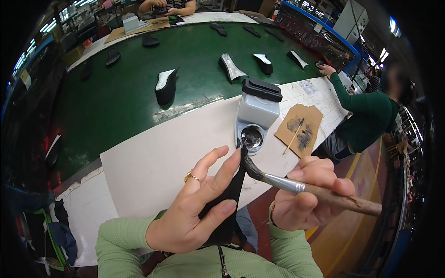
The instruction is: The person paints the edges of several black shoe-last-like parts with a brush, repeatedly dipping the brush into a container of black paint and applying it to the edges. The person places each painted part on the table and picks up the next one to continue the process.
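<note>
Brushwork on a black shoe piece is the step in hand, by the look of it. The left hand [185, 217] is clamped on the black piece [229, 199], thumb on the near side and fingers spread along the far side, holding it upright on edge above the near edge of the desk [157, 167]. The right hand [308, 197] is closed round a wooden-handled brush [301, 187], whose dark bristles touch the upper edge of the piece. The two hands sit close together, each gripping its own thing.

Just beyond the brush tip, on the white desk surface, stands a grey glue pot [256, 116] with a black cap and a round open well at its front. To its right lies a stained scrap of cardboard [300, 127] with a thin stick on it. Behind the desk runs a green conveyor belt [116, 102] carrying black heels with pale faces, among them one [166, 85] near the desk's far edge.

Judging from this, coating is under way. The next move would call for steady strokes along the edge while the left hand keeps the piece from twisting, and a dip into the well when the bristles run dry. Another person in a green top [371, 116] works at the desk's right end.
</note>
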A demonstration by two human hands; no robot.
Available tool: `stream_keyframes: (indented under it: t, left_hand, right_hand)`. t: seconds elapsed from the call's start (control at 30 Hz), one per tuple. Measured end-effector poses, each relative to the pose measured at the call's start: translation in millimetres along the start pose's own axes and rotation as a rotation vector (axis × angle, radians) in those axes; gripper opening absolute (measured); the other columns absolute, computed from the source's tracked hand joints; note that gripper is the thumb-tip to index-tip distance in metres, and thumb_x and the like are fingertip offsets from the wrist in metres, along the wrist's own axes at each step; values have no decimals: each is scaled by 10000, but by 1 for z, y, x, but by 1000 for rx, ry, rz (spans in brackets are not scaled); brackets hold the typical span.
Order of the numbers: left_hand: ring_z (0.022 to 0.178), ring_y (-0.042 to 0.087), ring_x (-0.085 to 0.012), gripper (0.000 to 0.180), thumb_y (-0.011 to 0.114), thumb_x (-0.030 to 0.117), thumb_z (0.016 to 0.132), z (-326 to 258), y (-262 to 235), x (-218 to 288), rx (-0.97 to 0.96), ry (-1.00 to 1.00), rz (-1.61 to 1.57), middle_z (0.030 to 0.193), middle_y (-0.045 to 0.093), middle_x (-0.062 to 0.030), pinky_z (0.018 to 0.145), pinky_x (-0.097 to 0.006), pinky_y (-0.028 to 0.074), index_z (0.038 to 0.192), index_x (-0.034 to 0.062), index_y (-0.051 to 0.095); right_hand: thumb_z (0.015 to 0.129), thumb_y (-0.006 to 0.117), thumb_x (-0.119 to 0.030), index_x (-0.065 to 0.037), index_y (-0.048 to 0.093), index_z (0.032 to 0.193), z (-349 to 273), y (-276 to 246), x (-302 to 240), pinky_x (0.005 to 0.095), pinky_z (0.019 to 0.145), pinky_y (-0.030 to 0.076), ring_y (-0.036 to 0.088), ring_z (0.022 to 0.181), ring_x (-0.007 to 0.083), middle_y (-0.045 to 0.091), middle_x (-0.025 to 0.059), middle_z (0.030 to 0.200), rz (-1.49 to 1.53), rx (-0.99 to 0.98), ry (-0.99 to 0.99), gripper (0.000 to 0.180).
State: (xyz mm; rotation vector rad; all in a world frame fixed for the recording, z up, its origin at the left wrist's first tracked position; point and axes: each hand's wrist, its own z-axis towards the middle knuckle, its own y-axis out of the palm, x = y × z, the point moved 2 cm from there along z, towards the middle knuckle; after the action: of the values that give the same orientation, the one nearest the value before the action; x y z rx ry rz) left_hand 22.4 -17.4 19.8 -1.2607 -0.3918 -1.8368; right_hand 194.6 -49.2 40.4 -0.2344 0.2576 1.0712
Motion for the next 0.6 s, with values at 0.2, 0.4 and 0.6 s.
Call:
stream_keyframes:
  t: [0.2,0.4,0.6]
  left_hand:
    - [1281,249,-299,531,501,67,862,1,-1,-1,-7,22,-1,1387,289,-196,991,-365,261,1343,-34,302]
    - [1304,219,-312,554,494,80,867,-2,-3,-3,12,13,-58,1398,276,-187,1041,-374,184,1361,-26,265]
    - [1305,222,-307,570,476,91,882,-5,-4,-2,1,-25,-134,1424,227,-187,1052,-369,156,1378,-19,218]
  right_hand:
    - [799,666,-151,-101,294,1160,-2,3,1,285,549,404,481,596,182,620,143,784,-1,1,-37,521]
    - [796,667,-142,-103,303,1154,-4,7,0,279,533,407,483,598,185,620,138,793,26,-21,-67,512]
    - [786,676,-130,-97,312,1144,-6,11,-1,274,520,403,482,603,182,619,146,787,60,-6,-72,511]
